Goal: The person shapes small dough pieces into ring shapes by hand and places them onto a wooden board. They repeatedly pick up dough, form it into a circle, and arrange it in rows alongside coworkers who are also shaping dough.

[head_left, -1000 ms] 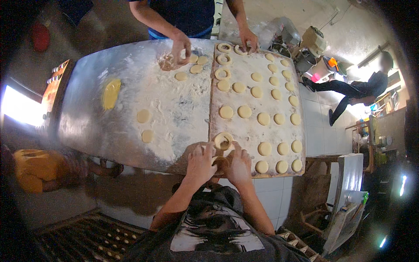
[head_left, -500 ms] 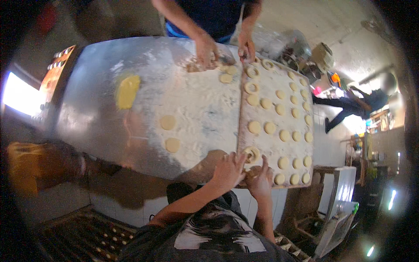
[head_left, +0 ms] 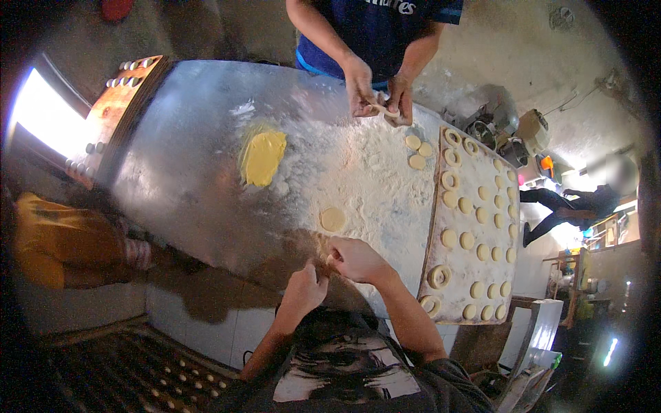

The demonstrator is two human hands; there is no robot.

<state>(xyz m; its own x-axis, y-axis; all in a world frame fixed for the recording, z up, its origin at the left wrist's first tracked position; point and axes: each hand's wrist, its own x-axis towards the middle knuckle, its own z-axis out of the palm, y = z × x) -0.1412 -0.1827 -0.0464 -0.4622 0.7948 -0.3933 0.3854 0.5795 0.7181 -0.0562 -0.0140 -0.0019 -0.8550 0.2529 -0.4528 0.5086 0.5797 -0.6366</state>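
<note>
Head view: dough disc [head_left: 332, 219] (circular, no long axis); L. hand [head_left: 307, 286] & R. hand [head_left: 357, 260], tips together, appear to pinch a mostly hidden dough piece [head_left: 322, 243] just nearside of disc, R. nearer; board [head_left: 460, 267] well right of disc.

A small, pale piece of dough [head_left: 322, 244], mostly hidden, its full shape unclear, sits pinched between left grip [head_left: 307, 286] and right grip [head_left: 359, 261] at the near side of the worktop [head_left: 186, 151]. Just beyond, a round dough disc [head_left: 332, 219] lies flat.
</note>
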